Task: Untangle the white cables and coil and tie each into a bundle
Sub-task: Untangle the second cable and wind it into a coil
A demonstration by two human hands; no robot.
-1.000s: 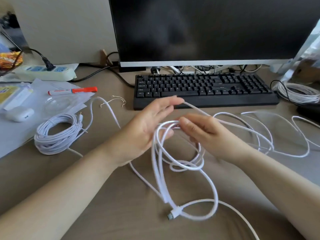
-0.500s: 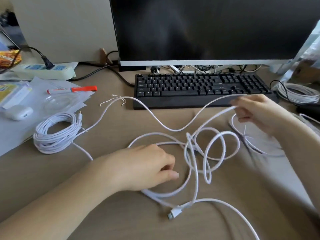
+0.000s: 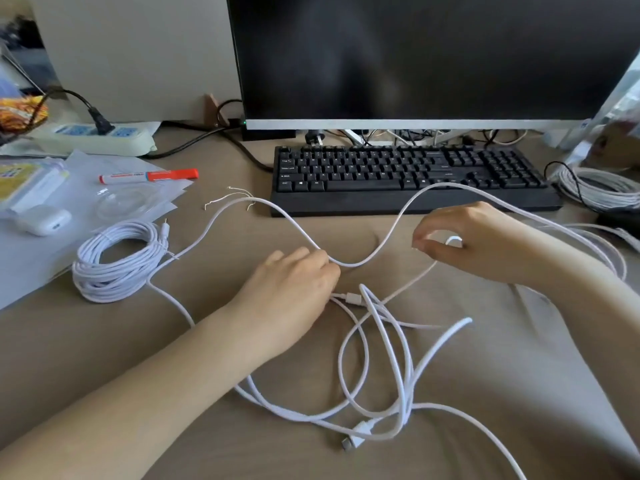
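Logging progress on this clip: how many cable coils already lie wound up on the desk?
2: a white coil left of the hands, and a greyish coil right of the keyboard, partly cut off.

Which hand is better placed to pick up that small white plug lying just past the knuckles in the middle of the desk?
Left. The left hand rests on the desk with its fingers right beside the small white plug, while the right hand is raised, pinching a cable loop.

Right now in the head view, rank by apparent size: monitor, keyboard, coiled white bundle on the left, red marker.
1. Monitor, largest, though cropped by the frame.
2. Keyboard.
3. Coiled white bundle.
4. Red marker, smallest.
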